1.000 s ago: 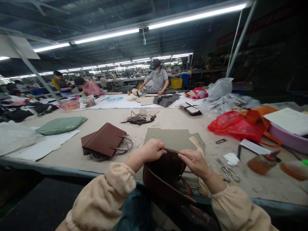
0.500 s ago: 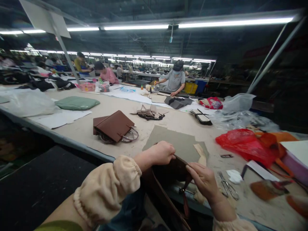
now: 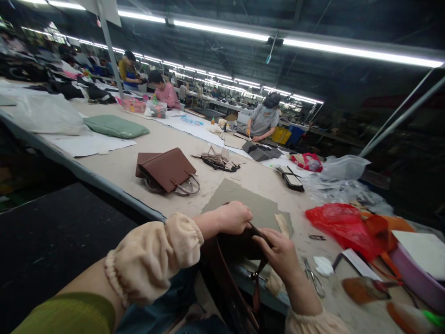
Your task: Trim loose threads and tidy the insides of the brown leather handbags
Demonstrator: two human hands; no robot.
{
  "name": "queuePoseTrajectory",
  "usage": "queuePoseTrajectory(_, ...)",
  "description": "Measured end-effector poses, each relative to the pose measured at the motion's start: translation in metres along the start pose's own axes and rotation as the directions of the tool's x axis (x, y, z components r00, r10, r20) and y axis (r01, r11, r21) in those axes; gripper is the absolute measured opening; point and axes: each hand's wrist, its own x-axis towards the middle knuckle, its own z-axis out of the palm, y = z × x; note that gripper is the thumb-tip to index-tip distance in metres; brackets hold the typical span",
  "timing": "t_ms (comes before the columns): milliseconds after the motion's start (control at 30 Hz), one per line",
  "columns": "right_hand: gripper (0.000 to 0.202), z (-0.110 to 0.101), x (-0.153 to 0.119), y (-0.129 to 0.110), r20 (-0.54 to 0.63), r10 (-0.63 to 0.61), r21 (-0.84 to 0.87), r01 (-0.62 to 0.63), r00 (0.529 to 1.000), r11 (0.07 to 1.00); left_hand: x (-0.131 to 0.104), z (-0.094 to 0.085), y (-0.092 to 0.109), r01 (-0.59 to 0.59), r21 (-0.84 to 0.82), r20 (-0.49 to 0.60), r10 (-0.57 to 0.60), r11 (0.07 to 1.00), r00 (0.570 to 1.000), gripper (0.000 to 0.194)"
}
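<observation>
A dark brown leather handbag [image 3: 239,245] is held at the table's near edge, its strap with a metal ring hanging below. My left hand [image 3: 236,217] is closed on the bag's upper edge, fingers curled over it. Farther along that same edge, my right hand [image 3: 278,253] pinches the leather between thumb and fingers. The bag's lower part drops below the tabletop and is partly in shadow. Under and beyond my hands lies a grey-green sheet [image 3: 229,197], with a beige strip [image 3: 282,225] on it.
Another brown handbag [image 3: 170,171] lies ahead to the left, near a green pouch [image 3: 116,126]. To the right are scissors [image 3: 314,278], small snips [image 3: 317,237], a red plastic bag [image 3: 342,227] and a brush [image 3: 365,290]. A co-worker [image 3: 266,118] works across the table.
My view has tilted and shifted, so the scene sits differently. My right hand has moved slightly closer to my left along the bag's edge. Both hands keep their hold.
</observation>
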Motion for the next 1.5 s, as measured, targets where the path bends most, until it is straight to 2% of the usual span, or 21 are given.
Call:
queuePoseTrajectory(233,0.022,0.006,0.008,-0.001,-0.044,0.022,0.084,-0.018,0.999,0.996,0.001,0.0,-0.004,0.027,-0.009,0.002,-0.027,1.0,1.0,0.022)
queuePoseTrajectory(567,0.019,0.009,0.008,-0.005,-0.109,0.023,0.082,-0.014,0.994,0.997,0.0,0.0,-0.005,0.026,-0.02,0.0,-0.026,0.999,1.0,0.019)
queuePoseTrajectory(733,0.017,-0.005,-0.002,-0.009,-0.099,0.009,0.042,-0.005,0.995,0.999,-0.004,-0.005,-0.004,0.025,-0.072,0.013,-0.024,0.997,1.0,0.021)
queuePoseTrajectory(867,0.017,-0.019,-0.016,-0.009,-0.095,0.007,-0.034,-0.01,0.995,0.999,-0.005,-0.009,0.004,0.0,-0.07,0.004,0.0,0.998,1.0,0.02)
queuePoseTrajectory(1033,0.018,-0.016,-0.019,-0.004,-0.112,0.096,0.003,-0.096,0.989,0.995,0.007,-0.004,0.01,0.024,-0.029,0.017,-0.023,0.999,1.0,0.019)
queuePoseTrajectory(1233,0.02,-0.011,-0.007,0.001,-0.09,0.225,0.15,-0.21,0.97,0.966,0.017,0.001,0.001,0.089,-0.011,0.031,-0.089,0.996,0.996,0.021)
queuePoseTrajectory(1500,0.023,-0.008,0.0,0.012,-0.095,0.29,0.144,-0.275,0.952,0.95,0.026,0.005,-0.004,0.118,-0.001,0.032,-0.118,0.993,0.992,0.023)
